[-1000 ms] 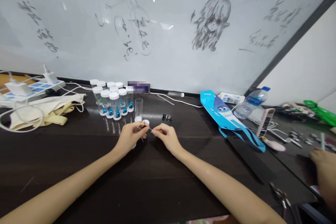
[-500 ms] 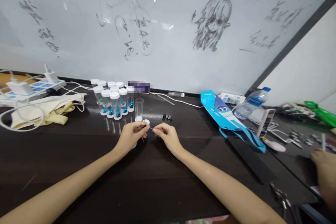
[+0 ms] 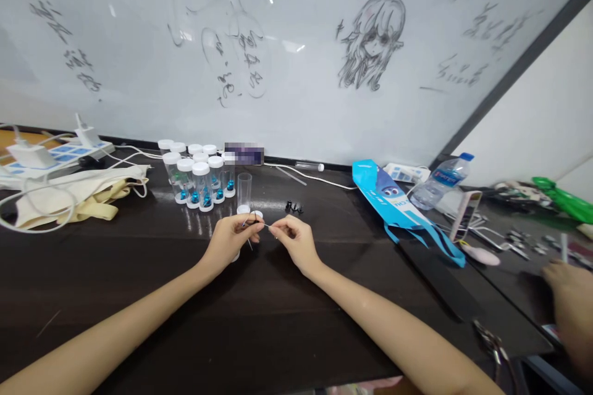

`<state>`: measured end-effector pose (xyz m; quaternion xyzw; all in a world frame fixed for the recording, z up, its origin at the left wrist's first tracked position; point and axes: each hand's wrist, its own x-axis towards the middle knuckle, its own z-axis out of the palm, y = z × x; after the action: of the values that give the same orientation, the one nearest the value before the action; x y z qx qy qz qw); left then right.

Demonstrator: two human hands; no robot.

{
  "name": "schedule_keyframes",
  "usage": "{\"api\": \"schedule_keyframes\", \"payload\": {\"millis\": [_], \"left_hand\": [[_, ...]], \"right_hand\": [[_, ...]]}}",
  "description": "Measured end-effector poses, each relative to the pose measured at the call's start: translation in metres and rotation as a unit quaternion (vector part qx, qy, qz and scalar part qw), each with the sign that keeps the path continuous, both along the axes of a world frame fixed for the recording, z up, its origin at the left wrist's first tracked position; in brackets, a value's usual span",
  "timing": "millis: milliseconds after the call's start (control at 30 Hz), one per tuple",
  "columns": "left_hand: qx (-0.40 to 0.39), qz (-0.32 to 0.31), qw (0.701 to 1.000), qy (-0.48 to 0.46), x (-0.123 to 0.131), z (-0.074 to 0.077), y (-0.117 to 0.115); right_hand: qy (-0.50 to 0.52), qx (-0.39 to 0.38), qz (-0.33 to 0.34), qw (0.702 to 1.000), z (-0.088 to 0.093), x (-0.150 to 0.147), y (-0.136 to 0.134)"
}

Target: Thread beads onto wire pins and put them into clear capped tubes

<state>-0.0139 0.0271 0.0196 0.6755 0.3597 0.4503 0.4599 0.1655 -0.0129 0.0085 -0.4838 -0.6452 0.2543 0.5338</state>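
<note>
My left hand (image 3: 230,239) is closed in a pinch around a thin metal wire piece (image 3: 252,223), held just above the dark table (image 3: 259,327). My right hand (image 3: 294,239) pinches the wire's other end; the two hands nearly touch. Right behind my hands stands an open clear vial (image 3: 244,191) with a white cap (image 3: 257,215) beside it. A cluster of capped clear vials (image 3: 200,180) holding blue pieces stands further back left. A small black part (image 3: 293,205) lies behind my right hand.
A cream cloth bag (image 3: 69,197) and a power strip with chargers (image 3: 60,151) lie at the left. A blue pouch (image 3: 393,203), water bottle (image 3: 438,181) and phone (image 3: 467,216) sit at the right. Another person's hand (image 3: 572,302) rests at the right edge. Pliers (image 3: 491,342) lie front right.
My hands stay almost in place, fingers shifting slightly on the wire. The other person's hand at the right edge has moved a little.
</note>
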Motion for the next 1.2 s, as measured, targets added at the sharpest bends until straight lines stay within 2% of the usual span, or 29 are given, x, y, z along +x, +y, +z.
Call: {"api": "schedule_keyframes", "payload": {"millis": [300,633,833,1000,1200], "left_hand": [[0.003,-0.012,1.000,-0.003,-0.001,-0.003,0.001],[0.002,0.030,0.999,0.019,0.000,0.005,0.003],[-0.042,0.005,0.999,-0.022,0.000,0.003,0.013],[-0.050,-0.002,0.997,-0.059,0.012,0.005,0.013],[-0.030,0.030,0.994,-0.103,0.036,0.000,-0.004]], "right_hand": [[-0.041,0.036,-0.022,0.998,0.003,0.000,-0.003],[-0.049,0.042,-0.030,0.997,0.003,0.003,-0.001],[-0.044,0.063,-0.054,0.996,0.004,0.002,0.000],[-0.049,0.073,-0.078,0.993,0.001,0.002,0.002],[-0.077,0.083,-0.074,0.991,0.003,0.002,-0.003]]}}
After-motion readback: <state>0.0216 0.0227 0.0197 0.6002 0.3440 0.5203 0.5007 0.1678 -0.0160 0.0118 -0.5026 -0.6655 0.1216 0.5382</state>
